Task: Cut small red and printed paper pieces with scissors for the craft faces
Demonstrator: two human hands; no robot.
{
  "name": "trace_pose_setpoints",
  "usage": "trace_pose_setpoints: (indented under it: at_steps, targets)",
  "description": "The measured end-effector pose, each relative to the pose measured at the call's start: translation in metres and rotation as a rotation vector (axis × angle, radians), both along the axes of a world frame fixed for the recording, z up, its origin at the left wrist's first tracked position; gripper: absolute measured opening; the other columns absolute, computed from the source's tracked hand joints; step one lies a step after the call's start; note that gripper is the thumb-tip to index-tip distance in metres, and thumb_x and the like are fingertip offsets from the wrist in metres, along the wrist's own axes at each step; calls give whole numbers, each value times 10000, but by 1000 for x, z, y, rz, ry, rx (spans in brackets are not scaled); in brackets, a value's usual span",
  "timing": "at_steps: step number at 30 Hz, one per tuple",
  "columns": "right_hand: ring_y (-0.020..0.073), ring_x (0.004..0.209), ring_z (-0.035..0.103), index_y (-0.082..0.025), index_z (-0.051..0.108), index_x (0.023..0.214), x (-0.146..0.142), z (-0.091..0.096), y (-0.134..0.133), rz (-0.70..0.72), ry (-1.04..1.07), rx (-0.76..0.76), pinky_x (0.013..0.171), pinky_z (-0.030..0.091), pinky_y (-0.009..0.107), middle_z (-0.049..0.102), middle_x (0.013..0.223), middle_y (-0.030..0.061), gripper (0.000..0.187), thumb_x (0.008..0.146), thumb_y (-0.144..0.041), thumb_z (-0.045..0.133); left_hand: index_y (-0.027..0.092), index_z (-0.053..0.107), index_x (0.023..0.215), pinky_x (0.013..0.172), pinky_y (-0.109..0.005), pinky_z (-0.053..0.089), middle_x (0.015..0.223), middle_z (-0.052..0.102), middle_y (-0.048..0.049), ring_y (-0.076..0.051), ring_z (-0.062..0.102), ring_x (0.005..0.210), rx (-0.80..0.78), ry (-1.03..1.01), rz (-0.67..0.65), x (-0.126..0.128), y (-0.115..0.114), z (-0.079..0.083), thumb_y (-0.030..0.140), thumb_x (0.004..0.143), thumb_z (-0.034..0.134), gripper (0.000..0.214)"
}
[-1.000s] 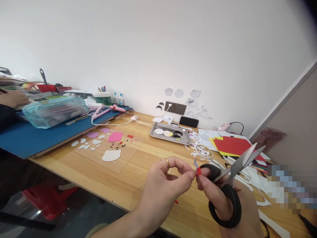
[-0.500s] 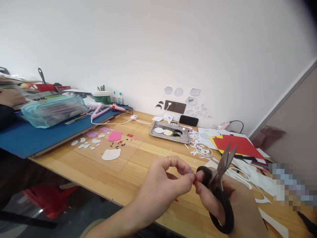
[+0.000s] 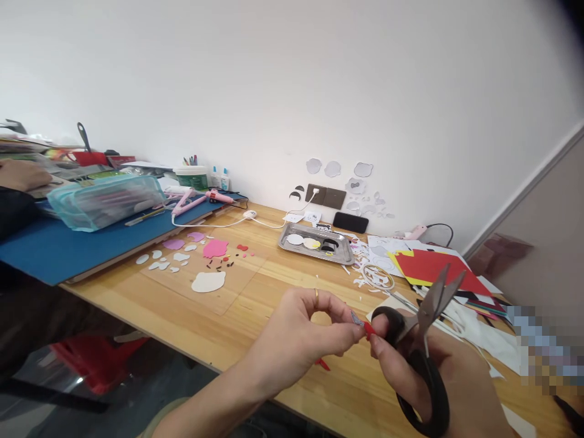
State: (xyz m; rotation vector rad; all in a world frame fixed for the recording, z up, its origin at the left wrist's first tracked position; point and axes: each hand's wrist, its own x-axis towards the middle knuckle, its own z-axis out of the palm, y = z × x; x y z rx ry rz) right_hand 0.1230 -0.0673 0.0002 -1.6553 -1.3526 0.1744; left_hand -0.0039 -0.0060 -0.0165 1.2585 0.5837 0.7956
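Between thumb and forefinger, my left hand (image 3: 301,331) pinches a small red piece (image 3: 368,329), its material too small to make out. The thumb of my right hand (image 3: 460,377) meets the same piece from the other side. Black-handled scissors (image 3: 424,322) hang on my right hand, fingers through the loops, blades apart and pointing up and away. Under my left hand a red scrap (image 3: 323,364) lies on the table. Farther left, a cream cat-head cutout (image 3: 208,281), a pink cutout (image 3: 215,248) and several white, purple and dark pieces rest on a clear sheet.
A metal tray (image 3: 283,244) with cutouts stands near the wall, a black phone (image 3: 350,222) behind it. Red sheets (image 3: 444,271) and paper scraps lie right. A teal pencil case (image 3: 109,201) sits on a blue board (image 3: 91,246); another person's hand (image 3: 25,175) is far left.
My hands have drawn slightly apart, showing more of the red piece between them. My right hand and the scissors have shifted a little right, and the view has turned slightly.
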Motion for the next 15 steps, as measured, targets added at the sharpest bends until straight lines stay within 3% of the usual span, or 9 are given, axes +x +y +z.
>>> trace_pose_setpoints:
  at_steps: [4,10,12,15]
  targets:
    - [78,272,346,-242,563,512,1,-2,0,25,-36,-11,268,299,196,374,352,-86,91,587,-290,547,143,599,656,545,-214,428,617,560,14,-79,477,552,-64,-20,-59,-1,1,1,233,642,646,102]
    - [109,413,459,-223,549,582,7,-3,5,144,-85,33,357,379,188,527,499,-39,64,644,-238,541,116,631,645,511,-183,427,599,574,6,-66,493,525,-197,-102,-144,1,7,-1,202,615,673,101]
    - [109,407,453,-218,546,576,11,-6,5,161,-92,-1,356,367,188,518,489,-39,89,658,-244,525,117,633,640,507,-172,427,595,574,8,-64,497,536,-202,-141,-115,3,9,-1,192,621,670,86]
    - [111,389,441,-214,521,529,15,-14,3,255,-51,-168,365,347,190,480,446,-46,124,636,-277,522,123,632,636,510,-148,413,615,588,8,-58,496,565,-149,-177,1,4,12,1,204,634,671,89]
